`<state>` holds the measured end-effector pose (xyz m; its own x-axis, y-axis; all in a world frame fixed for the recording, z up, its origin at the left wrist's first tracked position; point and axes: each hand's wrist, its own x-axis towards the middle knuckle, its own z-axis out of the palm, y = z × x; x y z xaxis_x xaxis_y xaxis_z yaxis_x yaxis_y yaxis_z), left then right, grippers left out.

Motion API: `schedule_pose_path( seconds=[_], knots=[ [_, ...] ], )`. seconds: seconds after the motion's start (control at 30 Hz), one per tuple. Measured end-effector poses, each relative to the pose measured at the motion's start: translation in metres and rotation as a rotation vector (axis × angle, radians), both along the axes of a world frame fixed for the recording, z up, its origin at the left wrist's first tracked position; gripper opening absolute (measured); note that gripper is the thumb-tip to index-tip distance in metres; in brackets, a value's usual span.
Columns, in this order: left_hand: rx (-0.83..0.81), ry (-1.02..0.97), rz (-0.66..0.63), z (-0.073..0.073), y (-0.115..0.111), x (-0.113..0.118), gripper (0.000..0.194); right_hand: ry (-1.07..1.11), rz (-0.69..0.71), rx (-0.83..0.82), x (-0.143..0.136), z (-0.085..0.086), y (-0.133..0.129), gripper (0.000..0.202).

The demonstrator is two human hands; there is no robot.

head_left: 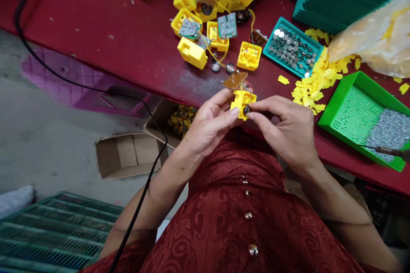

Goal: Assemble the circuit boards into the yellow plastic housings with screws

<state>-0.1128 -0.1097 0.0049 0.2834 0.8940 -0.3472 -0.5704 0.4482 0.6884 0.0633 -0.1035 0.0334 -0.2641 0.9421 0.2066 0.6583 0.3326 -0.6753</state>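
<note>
My left hand [214, 120] grips a small yellow plastic housing [237, 101] just off the table's front edge. A brown circuit board [235, 80] sticks up at the housing's far side, with thin wires running into it. Between thumb and fingertips, my right hand [286, 126] pinches a small round black part [246, 109], against the housing's near right side; it looks like a button cell or tiny speaker, though I cannot tell which. Beyond my hands stands another open yellow housing [249, 56], with small black speakers [230, 68] on wires beside it.
More yellow housings [192, 53] with circuit boards are heaped at the back. On the right are a teal tray [268, 49] of button cells, loose yellow covers [315, 87] and a green basket [344, 106] of screws, a screwdriver [389, 151] over it. A black cable [96, 89] hangs at left.
</note>
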Motion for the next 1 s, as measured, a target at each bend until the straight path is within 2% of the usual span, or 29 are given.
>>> schedule_pose_path(
  seconds=[0.13,0.27,0.4,0.57,0.7,0.8,0.9,1.0],
  knots=[
    [0.030,0.041,0.033,-0.004,-0.004,0.006,0.045,-0.037,0.009,0.024,0.002,-0.001,0.001,0.012],
    [0.104,0.136,0.083,-0.011,-0.012,0.014,0.047,-0.091,0.020,-0.051,0.003,-0.002,0.003,0.013],
    [0.140,0.179,0.135,-0.014,-0.016,0.022,0.047,-0.114,-0.033,-0.067,0.003,-0.004,0.004,0.010],
    [0.001,0.021,0.067,-0.013,-0.007,0.026,0.048,0.005,-0.045,-0.059,0.007,-0.003,0.003,0.010],
    [-0.086,-0.029,0.031,-0.010,-0.001,0.023,0.049,0.021,-0.002,0.041,0.013,-0.004,-0.003,0.012],
    [-0.110,-0.064,0.032,-0.010,-0.001,0.023,0.048,-0.021,0.024,0.130,0.015,-0.008,-0.006,0.015],
    [-0.105,-0.041,0.032,-0.011,-0.001,0.025,0.048,-0.013,0.091,0.140,0.015,-0.011,-0.008,0.018],
    [-0.090,0.002,0.020,-0.010,0.000,0.026,0.052,0.084,0.026,0.123,0.017,-0.007,-0.010,0.017]
  ],
)
